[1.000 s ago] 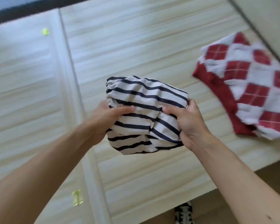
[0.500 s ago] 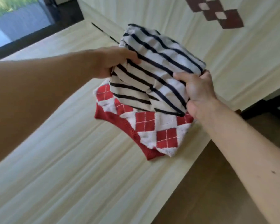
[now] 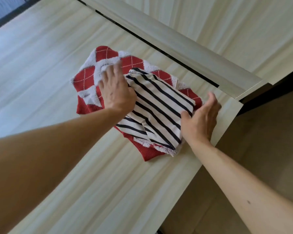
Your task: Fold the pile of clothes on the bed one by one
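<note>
window (image 3: pixel 2 9): top left corner, blurred, with a dark frame below it
bed (image 3: pixel 41 65): pale sheet with faint lengthwise streaks, filling the left and middle of the view; its near right corner ends beside the floor
left arm (image 3: pixel 49 157): bare, reaching from the lower left up to the clothes
sweater (image 3: pixel 86 76): red and white diamond knit with a red ribbed hem, folded and lying flat on the bed near its right edge
left grip (image 3: pixel 116 92): released, fingers straight and close together, laid palm down on the sweater; its right side touches the shirt's left edge; thumb hidden
shirt (image 3: pixel 159 112): white with dark stripes, folded into a rough oblong, lying on top of the sweater and slanting from upper left to lower right; the sweater shows around it on the left, top and bottom
rail (image 3: pixel 176 53): pale board running on a slant just beyond the clothes, with a dark gap along its near side
right grip (image 3: pixel 200 122): released, fingers straight and a little blurred, held on edge beside the shirt's right side; the thumb touches the striped cloth
floor (image 3: pixel 260 141): brownish, to the right of the bed
</note>
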Demonstrator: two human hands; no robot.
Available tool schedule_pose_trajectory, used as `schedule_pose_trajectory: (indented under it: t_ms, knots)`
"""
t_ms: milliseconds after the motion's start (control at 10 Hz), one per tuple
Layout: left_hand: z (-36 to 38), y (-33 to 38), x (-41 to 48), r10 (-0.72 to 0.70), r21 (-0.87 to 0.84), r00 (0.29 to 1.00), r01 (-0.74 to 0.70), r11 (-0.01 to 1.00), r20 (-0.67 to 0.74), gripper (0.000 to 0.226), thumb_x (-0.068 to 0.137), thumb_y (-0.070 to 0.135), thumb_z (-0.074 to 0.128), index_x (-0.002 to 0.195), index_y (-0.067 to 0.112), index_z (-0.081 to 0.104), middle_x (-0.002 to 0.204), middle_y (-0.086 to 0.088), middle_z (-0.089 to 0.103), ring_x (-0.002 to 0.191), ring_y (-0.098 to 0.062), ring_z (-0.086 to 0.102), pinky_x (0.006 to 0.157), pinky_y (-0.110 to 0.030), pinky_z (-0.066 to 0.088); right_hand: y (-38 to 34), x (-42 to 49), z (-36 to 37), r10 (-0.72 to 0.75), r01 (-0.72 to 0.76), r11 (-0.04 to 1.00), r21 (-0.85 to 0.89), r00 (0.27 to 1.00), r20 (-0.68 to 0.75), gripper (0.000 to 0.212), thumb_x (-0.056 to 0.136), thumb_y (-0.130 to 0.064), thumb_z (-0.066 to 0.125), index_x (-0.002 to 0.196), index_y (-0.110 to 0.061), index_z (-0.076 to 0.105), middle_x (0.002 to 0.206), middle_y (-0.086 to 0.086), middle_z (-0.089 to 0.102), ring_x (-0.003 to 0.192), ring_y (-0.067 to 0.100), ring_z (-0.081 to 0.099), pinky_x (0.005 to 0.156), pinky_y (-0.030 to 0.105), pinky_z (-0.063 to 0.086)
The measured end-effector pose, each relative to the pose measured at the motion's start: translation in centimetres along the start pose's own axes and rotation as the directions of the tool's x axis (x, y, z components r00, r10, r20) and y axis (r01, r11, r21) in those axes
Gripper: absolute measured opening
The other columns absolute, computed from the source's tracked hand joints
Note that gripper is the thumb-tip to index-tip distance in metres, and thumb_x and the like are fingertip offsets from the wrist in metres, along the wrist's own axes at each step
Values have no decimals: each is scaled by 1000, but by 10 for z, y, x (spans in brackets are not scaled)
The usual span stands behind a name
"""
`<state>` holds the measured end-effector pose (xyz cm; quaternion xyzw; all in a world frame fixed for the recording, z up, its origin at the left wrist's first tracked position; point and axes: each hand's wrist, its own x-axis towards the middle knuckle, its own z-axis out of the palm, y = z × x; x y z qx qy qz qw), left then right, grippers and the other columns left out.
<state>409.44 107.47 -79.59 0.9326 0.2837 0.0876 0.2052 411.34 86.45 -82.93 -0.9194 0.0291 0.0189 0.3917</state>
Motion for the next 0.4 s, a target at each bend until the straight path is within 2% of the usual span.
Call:
schedule_pose_trajectory:
  t_ms: [100, 200, 300, 400]
  knots:
    - [7, -10, 1, 546, 296, 774, -629, 719, 321, 98, 89, 64, 53, 163, 24, 1, 171, -6, -1, 157, -29, -4, 125, -53, -1, -9, 4, 14, -391, 421, 884, -203, 904, 172, 95, 91, -56, 59, 161, -18, 7, 169, 13, 9, 156, 28, 9, 125, 53, 8]
    - [17, -35, 5, 381, 406, 681, -701, 587, 625, 133, 68, 90, 51, 158, 26, -23, 167, -4, -25, 152, -28, -26, 124, -61, -6, 8, 0, 30, -409, 555, 768, -320, 809, 423, 109, 86, -83, 40, 161, -21, -8, 169, 12, -14, 156, 28, -11, 124, 57, -1]
    - [25, -45, 14, 216, 489, 690, -666, 563, 691, 153, 55, 91, 63, 152, 25, -34, 161, -2, -36, 148, -29, -33, 123, -64, -5, 42, 0, 43, -329, 630, 628, -456, 746, 579, 122, 74, -96, 24, 158, -19, -21, 165, 13, -27, 153, 30, -23, 123, 61, 1]
    - [21, -35, 6, 240, 517, 696, -682, 517, 677, 155, 55, 90, 66, 153, 23, -33, 162, -4, -35, 149, -30, -32, 123, -63, -5, 41, -3, 41, -302, 628, 625, -464, 743, 598, 124, 73, -96, 24, 156, -18, -25, 164, 14, -30, 152, 31, -25, 123, 60, -3]
